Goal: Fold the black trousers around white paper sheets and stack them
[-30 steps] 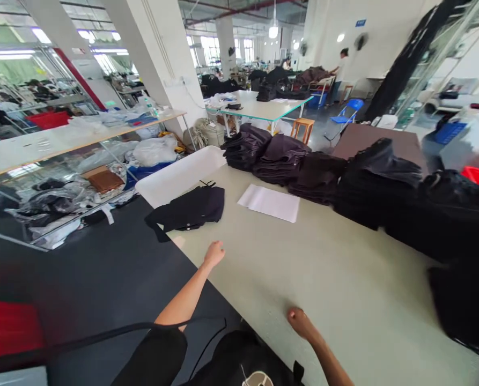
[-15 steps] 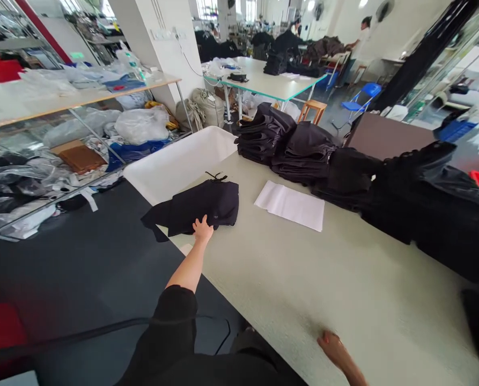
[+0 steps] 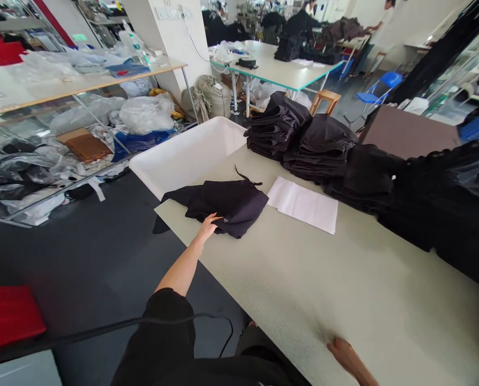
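Note:
A pair of black drawstring trousers [image 3: 231, 201] lies rumpled on the pale table [image 3: 287, 268], with its cord loose at the far side and a small light mark near my fingers. Part of the cloth hangs over the table's left edge. My left hand [image 3: 208, 227] is closed on the near edge of the trousers, thumb and fingers pinching the cloth. My right hand [image 3: 343, 353] rests on the table near me, its fingers curled in and nothing showing in them.
White sheets of paper [image 3: 303, 205] lie right of the trousers. Folded dark garments [image 3: 277, 126] are stacked along the far edge. A white bin [image 3: 186, 155] adjoins the table's far left. A shelf rack [image 3: 102, 88] with plastic bags stands left. People work in the background.
The trousers have shifted right, toward the paper, and become more bunched and skewed. My left hand has gone from spread fingers on the cloth to a pinch. The view has tilted slightly.

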Demonstrator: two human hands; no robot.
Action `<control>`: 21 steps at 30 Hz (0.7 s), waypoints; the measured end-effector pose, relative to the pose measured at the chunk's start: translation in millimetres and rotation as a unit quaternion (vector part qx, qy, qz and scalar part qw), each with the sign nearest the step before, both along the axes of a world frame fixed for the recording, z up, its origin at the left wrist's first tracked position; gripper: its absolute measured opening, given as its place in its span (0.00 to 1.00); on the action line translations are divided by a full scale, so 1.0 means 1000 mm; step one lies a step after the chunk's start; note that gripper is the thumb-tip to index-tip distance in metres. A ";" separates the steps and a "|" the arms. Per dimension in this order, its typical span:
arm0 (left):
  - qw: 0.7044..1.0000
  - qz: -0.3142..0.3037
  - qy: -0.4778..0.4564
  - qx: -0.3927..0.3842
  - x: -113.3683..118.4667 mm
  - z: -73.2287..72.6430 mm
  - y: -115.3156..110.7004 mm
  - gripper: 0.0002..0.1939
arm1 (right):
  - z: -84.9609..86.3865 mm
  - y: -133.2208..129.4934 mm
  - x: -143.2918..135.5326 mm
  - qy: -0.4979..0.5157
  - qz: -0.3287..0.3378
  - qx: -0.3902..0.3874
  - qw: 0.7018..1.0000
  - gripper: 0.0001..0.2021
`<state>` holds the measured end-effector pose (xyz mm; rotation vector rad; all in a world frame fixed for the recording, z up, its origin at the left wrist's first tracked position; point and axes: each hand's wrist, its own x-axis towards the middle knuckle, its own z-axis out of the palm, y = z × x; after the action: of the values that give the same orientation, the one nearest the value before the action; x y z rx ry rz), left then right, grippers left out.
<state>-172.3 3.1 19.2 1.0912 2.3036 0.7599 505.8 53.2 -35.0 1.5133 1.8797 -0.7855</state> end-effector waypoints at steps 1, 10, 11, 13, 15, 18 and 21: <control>1.000 -0.001 -0.020 -0.006 -0.001 0.004 -0.001 0.28 | 0.000 0.000 0.000 0.000 0.000 0.000 1.000 0.17; 0.984 -0.092 0.023 -0.149 -0.008 0.065 0.010 0.22 | -0.006 -0.004 0.005 0.032 -0.025 0.012 0.999 0.14; 0.983 -0.097 0.061 -0.147 -0.004 0.073 0.015 0.21 | -0.007 -0.005 0.006 0.030 -0.023 0.013 0.999 0.14; 0.980 -0.108 0.120 -0.118 0.005 0.090 0.024 0.19 | -0.007 -0.006 0.006 0.019 -0.017 0.017 1.000 0.13; 0.981 -0.101 0.148 -0.073 0.017 0.107 0.036 0.20 | -0.007 -0.007 0.006 0.015 -0.009 0.024 1.000 0.13; 0.984 -0.055 0.170 0.011 0.042 0.135 0.057 0.22 | -0.006 -0.009 0.007 0.010 -0.002 0.030 0.999 0.13; 0.972 -0.064 0.196 0.112 0.076 0.172 0.081 0.20 | -0.004 -0.011 0.008 0.013 0.018 0.028 0.999 0.14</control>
<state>-96.5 84.1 191.2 1.6004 2.4750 0.8288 513.9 41.9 -39.4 1.5057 1.9564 -0.7454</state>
